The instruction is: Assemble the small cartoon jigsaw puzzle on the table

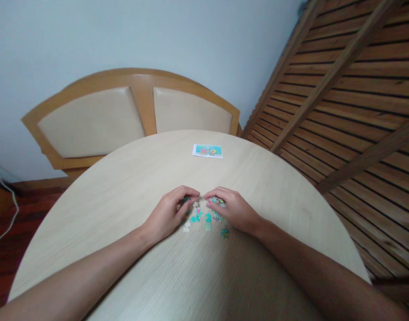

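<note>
Teal jigsaw pieces (pixel 199 217) loose, unjoined; left hand (pixel 167 215) and right hand (pixel 233 209) cupped around them, gripping none; reference card (pixel 207 150) apart.

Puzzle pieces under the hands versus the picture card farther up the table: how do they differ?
The puzzle pieces are many small, loose, scattered bits; the picture card is one flat rectangle. The pieces lie between the left hand and right hand, partly covered; the card lies apart, untouched. Some pieces show pale backs; the card lies picture-up. Both share teal colouring and rest on the table.
</note>
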`<state>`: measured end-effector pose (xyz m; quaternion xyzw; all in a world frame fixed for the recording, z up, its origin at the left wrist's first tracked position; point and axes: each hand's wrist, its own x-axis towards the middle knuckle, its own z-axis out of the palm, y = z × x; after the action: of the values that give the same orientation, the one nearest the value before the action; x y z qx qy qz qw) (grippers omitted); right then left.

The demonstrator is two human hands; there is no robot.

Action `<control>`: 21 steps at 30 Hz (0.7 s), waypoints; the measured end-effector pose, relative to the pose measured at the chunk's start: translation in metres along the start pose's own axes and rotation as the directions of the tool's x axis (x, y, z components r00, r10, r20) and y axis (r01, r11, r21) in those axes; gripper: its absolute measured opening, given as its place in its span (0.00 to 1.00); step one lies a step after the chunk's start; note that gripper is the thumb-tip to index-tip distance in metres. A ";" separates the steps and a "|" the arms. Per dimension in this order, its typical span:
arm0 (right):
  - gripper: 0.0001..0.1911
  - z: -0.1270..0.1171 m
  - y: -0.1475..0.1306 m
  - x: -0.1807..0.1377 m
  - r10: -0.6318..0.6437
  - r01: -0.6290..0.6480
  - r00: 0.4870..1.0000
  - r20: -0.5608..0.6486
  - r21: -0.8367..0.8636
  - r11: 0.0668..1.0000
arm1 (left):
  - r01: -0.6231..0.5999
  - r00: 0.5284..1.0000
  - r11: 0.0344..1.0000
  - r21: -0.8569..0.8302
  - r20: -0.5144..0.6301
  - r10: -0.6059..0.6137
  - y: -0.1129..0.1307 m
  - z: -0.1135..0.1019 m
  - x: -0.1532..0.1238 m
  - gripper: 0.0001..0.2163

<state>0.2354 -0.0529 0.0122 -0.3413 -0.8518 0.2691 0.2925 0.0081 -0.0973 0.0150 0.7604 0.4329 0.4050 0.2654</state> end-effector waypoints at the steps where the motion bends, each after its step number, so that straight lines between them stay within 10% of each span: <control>1: 0.10 -0.002 0.001 0.000 0.049 -0.048 0.999 -0.022 0.062 0.997 | 0.008 1.000 1.000 -0.022 -0.009 -0.008 -0.001 -0.002 0.000 0.09; 6: 0.13 -0.015 -0.003 -0.005 0.183 -0.179 0.983 0.009 0.263 0.948 | 0.064 0.998 0.995 -0.079 0.023 -0.062 -0.002 -0.008 -0.001 0.12; 21: 0.34 -0.019 -0.015 -0.017 0.050 0.015 0.983 0.179 -0.347 0.938 | -0.088 0.952 0.914 0.396 0.303 -0.039 0.002 -0.032 -0.010 0.28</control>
<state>0.2522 -0.0700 0.0297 -0.3685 -0.9063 0.1479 0.1449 -0.0208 -0.1051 0.0298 0.8574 0.4516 0.1877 0.1604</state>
